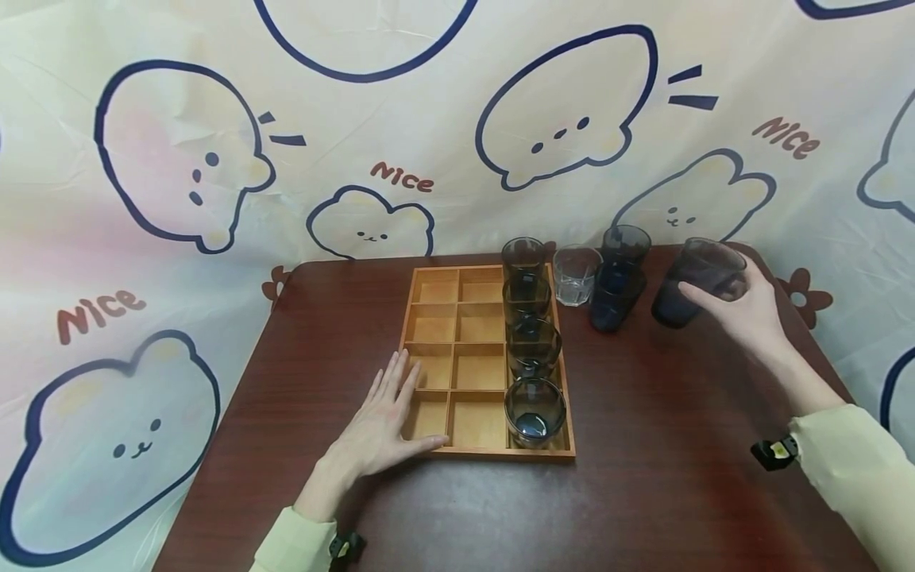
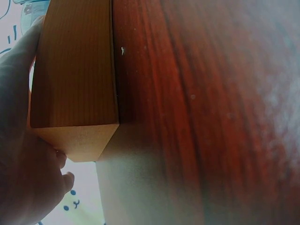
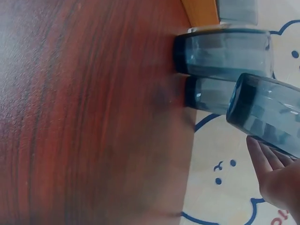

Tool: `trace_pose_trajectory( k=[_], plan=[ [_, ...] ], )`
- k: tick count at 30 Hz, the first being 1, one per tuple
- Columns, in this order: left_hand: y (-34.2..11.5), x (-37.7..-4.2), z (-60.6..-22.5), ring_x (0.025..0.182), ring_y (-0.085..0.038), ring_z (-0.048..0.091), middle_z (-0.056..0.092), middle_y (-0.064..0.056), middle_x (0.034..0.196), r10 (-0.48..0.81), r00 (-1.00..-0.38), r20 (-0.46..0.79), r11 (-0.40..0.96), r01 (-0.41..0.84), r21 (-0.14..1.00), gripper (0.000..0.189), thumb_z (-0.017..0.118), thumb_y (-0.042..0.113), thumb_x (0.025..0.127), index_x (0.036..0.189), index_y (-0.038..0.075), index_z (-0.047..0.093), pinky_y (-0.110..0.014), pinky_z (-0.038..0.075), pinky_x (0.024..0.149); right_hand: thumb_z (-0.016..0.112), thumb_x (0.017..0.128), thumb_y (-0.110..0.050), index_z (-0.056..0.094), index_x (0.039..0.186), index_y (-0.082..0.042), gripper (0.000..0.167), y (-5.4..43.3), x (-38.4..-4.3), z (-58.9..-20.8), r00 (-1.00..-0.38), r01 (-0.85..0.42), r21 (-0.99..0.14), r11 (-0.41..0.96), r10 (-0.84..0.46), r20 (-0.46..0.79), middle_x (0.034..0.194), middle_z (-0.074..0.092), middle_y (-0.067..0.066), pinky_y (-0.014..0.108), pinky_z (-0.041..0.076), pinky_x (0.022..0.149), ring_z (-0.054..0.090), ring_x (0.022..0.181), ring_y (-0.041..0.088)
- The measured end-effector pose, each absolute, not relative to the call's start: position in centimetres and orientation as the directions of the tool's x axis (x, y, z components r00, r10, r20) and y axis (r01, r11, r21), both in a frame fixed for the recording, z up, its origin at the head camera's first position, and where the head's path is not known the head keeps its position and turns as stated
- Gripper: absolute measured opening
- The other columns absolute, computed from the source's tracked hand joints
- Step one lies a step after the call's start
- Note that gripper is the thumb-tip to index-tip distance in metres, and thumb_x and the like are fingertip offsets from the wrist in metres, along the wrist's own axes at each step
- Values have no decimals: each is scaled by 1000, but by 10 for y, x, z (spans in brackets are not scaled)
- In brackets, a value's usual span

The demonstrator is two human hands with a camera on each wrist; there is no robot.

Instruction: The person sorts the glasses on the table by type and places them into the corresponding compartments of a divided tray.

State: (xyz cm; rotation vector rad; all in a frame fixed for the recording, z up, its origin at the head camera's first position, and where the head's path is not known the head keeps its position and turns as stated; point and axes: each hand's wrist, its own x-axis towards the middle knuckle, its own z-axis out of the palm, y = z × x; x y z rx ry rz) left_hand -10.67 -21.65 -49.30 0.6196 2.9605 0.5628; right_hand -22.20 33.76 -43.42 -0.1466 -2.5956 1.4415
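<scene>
My right hand (image 1: 750, 306) grips a dark tinted glass tumbler (image 1: 689, 286) at the back right of the table, thumb on its near side. In the right wrist view that tumbler (image 3: 269, 115) is tilted, its base clear of the table. My left hand (image 1: 375, 429) rests on the near left corner of a wooden compartment tray (image 1: 500, 454), fingers spread along its left side and thumb on the front rim. Several dark tumblers (image 1: 534, 413) stand in a row down the tray's right column. The left and middle columns hold nothing.
Right of the tray's far corner stands a clear glass (image 1: 574, 278). Beside it are two dark tumblers (image 1: 616, 302), one behind the other. A printed curtain (image 1: 443, 214) hangs along the back of the brown table (image 1: 643, 492).
</scene>
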Motion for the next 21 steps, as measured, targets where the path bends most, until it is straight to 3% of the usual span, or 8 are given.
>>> trace_pose_trajectory(
  k=[3,6,10,21],
  plan=[
    [-217,-107,-494,174,-42,8,7,-25,185,401,-916,25,849,382,365,126,74,77,88,175,2,20,-66,20,138,81,100,-33,38,171,-26,83,333,-218,-429,-972,-46,-857,513,176,158,161,46,10,-2,46,80,52,107,-13],
    [-217,-107,-495,174,-42,9,8,-25,185,402,-915,32,849,386,360,127,72,79,89,175,2,20,-66,20,138,81,100,-29,41,169,-25,80,327,-216,-424,-962,-87,-859,504,181,203,150,51,-7,-2,46,80,55,105,-15],
    [-217,-106,-494,174,-41,7,6,-24,185,401,-916,18,851,380,361,128,72,80,88,175,2,20,-66,19,138,81,99,-24,45,167,-23,77,318,-215,-415,-954,-136,-862,488,169,247,136,47,-28,-1,48,79,58,101,-15],
    [-217,-106,-492,175,-35,1,0,-20,187,387,-922,-32,865,350,360,129,75,77,87,177,6,15,-61,13,141,81,97,-14,50,164,-22,74,279,-223,-398,-929,-295,-863,409,90,360,138,53,-22,2,53,80,66,102,-9]
  ],
)
